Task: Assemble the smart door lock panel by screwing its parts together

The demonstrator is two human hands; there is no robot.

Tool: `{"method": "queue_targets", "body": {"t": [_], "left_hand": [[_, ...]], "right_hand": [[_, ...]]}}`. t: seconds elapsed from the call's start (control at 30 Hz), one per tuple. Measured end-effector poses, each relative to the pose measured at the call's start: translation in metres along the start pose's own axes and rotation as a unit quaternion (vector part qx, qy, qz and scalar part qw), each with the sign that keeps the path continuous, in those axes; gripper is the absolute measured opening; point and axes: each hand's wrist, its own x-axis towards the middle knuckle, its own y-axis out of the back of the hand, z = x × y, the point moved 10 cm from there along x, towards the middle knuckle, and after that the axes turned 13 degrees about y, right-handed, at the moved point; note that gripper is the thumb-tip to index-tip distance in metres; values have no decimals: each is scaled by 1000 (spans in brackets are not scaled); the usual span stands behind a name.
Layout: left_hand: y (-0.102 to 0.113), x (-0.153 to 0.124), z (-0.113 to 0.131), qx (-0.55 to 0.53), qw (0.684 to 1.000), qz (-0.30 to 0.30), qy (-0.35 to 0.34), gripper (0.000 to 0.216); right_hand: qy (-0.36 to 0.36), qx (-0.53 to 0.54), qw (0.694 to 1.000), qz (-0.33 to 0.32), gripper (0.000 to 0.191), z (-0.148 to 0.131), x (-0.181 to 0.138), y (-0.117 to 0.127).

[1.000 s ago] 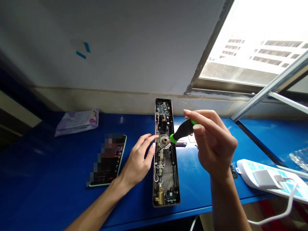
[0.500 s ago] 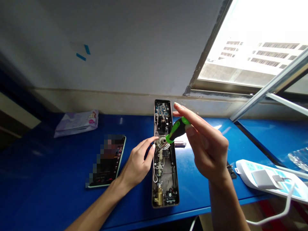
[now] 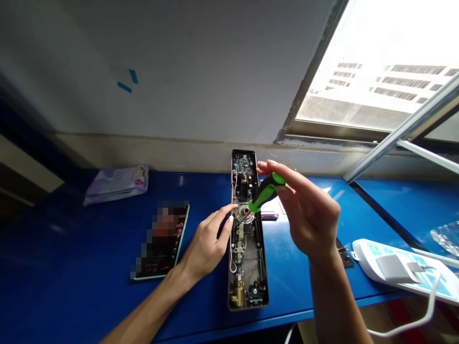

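An opened electronic door lock (image 3: pixel 254 263) lies lengthwise on the blue table, its inner side up, showing a circuit board, wires, a round metal hub and a brass cylinder. My left hand (image 3: pixel 211 239) is at its left rim, thumb and index finger pinching near the hub, the other fingers curled under. My right hand (image 3: pixel 310 212) grips a green and black screwdriver (image 3: pixel 265 192) by the handle end, between thumb and fingers. The screwdriver slants down to the left, with its tip inside the lock beside the hub; what the tip touches is too small to make out.
Left of the lock lies a phone (image 3: pixel 167 243), with a purple packet (image 3: pixel 116 184) behind it. A power strip (image 3: pixel 376 253) with a plugged-in charger sits at right, near a small black plate (image 3: pixel 344 254). A dark thin object (image 3: pixel 269 217) lies beside the lock. Behind are the wall and a metal frame (image 3: pixel 398 129).
The screwdriver handle has turned about its axis, showing more green, and my right fingers have shifted on it. My left hand keeps its place on the lock. The whole view has moved slightly.
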Motion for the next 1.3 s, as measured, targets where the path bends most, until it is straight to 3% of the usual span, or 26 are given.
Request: {"method": "queue_targets", "body": {"t": [0.23, 0.4, 0.47, 0.67, 0.9, 1.03, 1.13, 1.3], "left_hand": [[0, 0, 1, 13, 1000, 0, -3, 38], [1, 0, 3, 16, 1000, 6, -9, 37], [1, 0, 3, 17, 1000, 6, -10, 37], [1, -1, 4, 14, 1000, 5, -9, 37], [2, 1, 4, 10, 1000, 7, -9, 38], [2, 1, 3, 10, 1000, 8, -13, 37], [1, 0, 2, 8, 1000, 3, -8, 38], [1, 2, 1, 5, 1000, 2, -4, 38]], "right_hand": [[23, -101, 994, 41, 30, -7, 2, 14], [-24, 28, 999, -11, 44, 3, -1, 1], [-19, 56, 998, 1, 44, 4, -1, 2], [4, -81, 995, 54, 34, -2, -1, 18], [-28, 61, 998, -9, 46, 1, -4, 1], [3, -45, 998, 31, 45, -8, -2, 11], [6, -105, 994, 38, 32, -10, -1, 11], [-23, 34, 999, 6, 44, 2, -5, -1]]}}
